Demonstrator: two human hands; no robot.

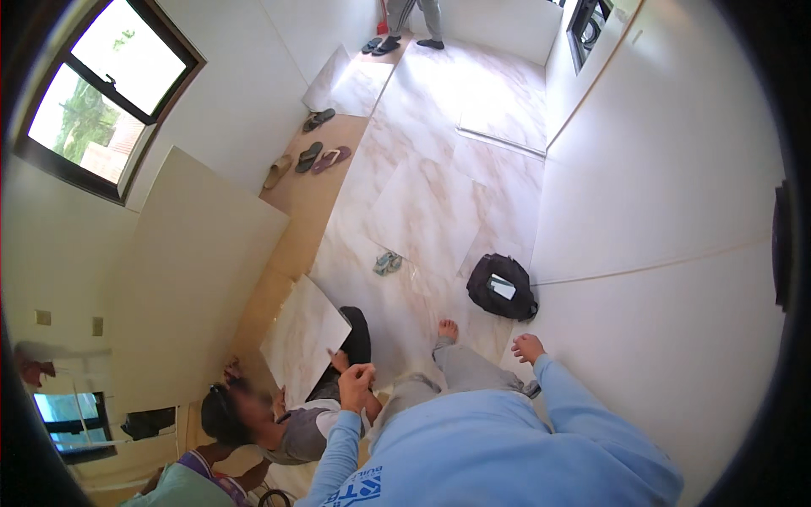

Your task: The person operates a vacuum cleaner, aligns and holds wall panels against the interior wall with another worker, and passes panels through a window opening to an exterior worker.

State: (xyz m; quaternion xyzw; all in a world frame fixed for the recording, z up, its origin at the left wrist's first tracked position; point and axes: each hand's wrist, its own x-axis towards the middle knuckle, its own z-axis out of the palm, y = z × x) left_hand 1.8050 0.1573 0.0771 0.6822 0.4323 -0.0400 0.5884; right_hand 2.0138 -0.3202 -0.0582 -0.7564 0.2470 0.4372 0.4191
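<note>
My left hand (356,386) is raised in front of my left side, close to a seated person's arm. Its fingers are curled together, and whatever they may hold is too small to make out. Out to the right, my right hand (529,347) hangs loosely bent with the fingertips apart and nothing visible in it. A black backpack (493,297) with a pale rectangular item on it stands on the floor just beyond that hand, against the wall. Beside me on the left, the seated person touches a marble-patterned sheet (304,338) that lies tilted over the floor edge.
Marble-patterned flooring (422,194) stretches ahead, with a crumpled greenish item (388,264) on it. Several sandals (309,157) line the tan strip at left. A large plain board (190,270) leans below the window. Another person (414,19) stands at the far end.
</note>
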